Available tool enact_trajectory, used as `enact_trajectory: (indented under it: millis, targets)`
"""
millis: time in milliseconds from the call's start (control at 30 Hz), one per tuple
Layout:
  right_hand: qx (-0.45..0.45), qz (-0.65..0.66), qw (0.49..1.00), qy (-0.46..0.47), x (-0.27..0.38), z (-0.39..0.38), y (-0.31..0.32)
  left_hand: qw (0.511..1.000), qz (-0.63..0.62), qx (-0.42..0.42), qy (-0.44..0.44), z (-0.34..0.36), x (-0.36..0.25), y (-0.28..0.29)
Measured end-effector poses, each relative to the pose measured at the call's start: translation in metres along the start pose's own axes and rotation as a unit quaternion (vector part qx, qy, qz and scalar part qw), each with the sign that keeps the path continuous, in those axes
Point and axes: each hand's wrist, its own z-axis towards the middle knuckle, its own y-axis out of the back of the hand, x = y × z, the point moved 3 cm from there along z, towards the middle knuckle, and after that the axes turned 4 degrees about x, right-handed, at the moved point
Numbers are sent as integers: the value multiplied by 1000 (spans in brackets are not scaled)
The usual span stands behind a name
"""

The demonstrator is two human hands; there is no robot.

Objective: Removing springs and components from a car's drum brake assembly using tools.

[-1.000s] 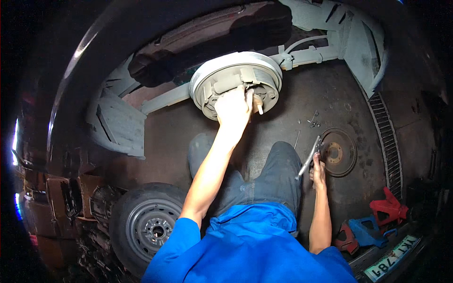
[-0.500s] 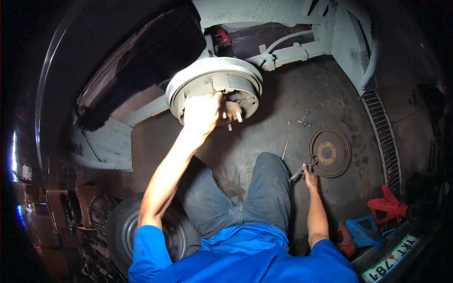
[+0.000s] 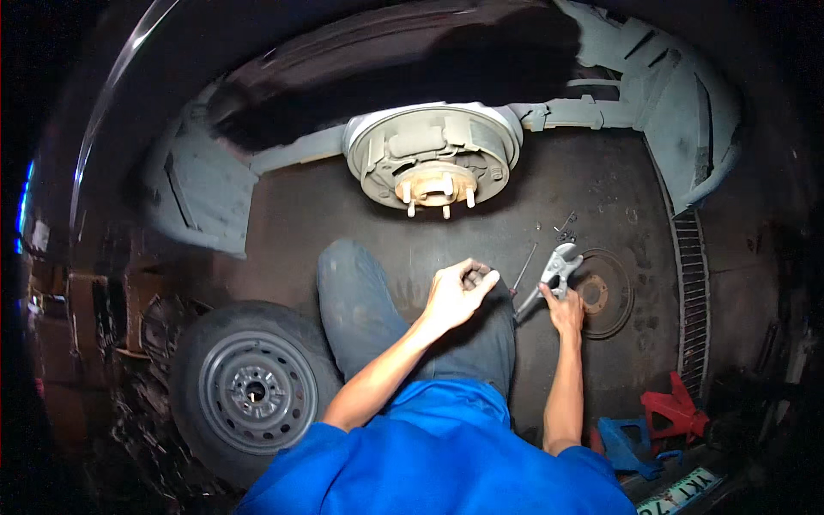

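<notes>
Above my knees, the exposed brake assembly [image 3: 386,154] has a rusty hub with protruding studs [image 3: 470,196]. My left hand [image 3: 459,296] is below it, over my right thigh, fingers curled together; whatever they hold, if anything, is hidden. My right hand [image 3: 565,313] grips grey locking pliers [image 3: 562,262] beside that thigh. Beyond the pliers, a dark brake drum [image 3: 616,319] lies on the floor, partly covered by the tool. A thin rod tool [image 3: 530,257] and small loose metal parts [image 3: 566,225] lie near them.
A wheel with tire [image 3: 257,390] lies at lower left. Red [image 3: 674,408] and blue [image 3: 625,442] jack stands sit at lower right, near a licence plate [image 3: 678,491]. A grated drain [image 3: 691,292] runs along the right. Dark bodywork and wheel-well panels [image 3: 678,129] arch overhead.
My left hand has come down from the brake assembly to over my thigh, uncovering the hub. The pliers in my right hand have tilted upward, now in front of the drum.
</notes>
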Motion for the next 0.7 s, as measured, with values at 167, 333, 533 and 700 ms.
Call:
enact_trajectory:
  millis: [167, 333, 533, 700]
  targets:
    - [70, -216, 971, -74, -18, 23, -38, 992, -76, -84, -49, 13, -3, 32]
    - [137, -282, 941, -128, -70, 22, -78, 997, 36, -69, 8, 2, 22, 57]
    - [53, -215, 958, -182, -25, -32, -43, 979, 55, 174, 94, 3, 75, 37]
    - [92, -104, 986, 92, 100, -68, 48, 953, -110, 283, 16, 26, 70, -43]
